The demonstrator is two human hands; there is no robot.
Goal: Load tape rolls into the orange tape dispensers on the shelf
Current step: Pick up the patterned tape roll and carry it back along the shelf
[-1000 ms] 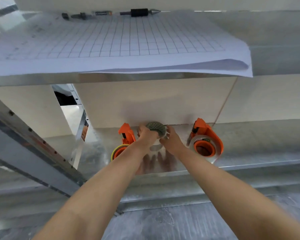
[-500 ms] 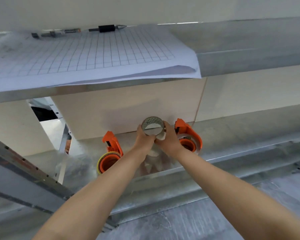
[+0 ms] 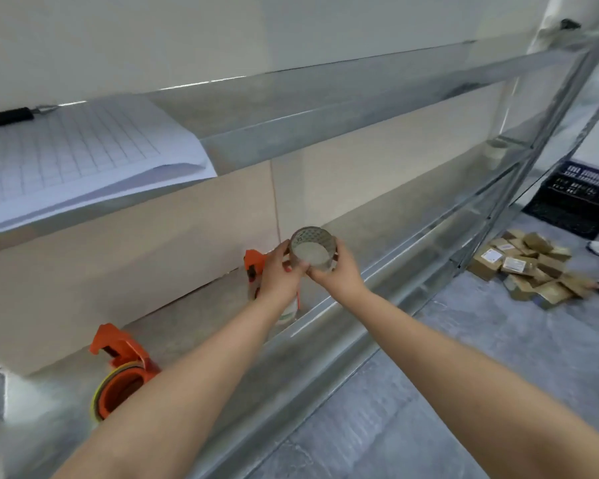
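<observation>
Above the front lip of the steel shelf point(image 3: 329, 307), left hand point(image 3: 277, 271) and right hand point(image 3: 339, 271) pinch a tape roll point(image 3: 312, 249) between curled fingers. One orange dispenser point(image 3: 255, 267) hides behind the left wrist; a blind reach could knock it over or let the roll slip off the edge.

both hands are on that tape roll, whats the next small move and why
Probably lower the tape roll toward the orange dispenser just behind the left hand. Both hands, the right hand included, hold the roll up off the shelf, so it is not seated in any dispenser yet.
</observation>
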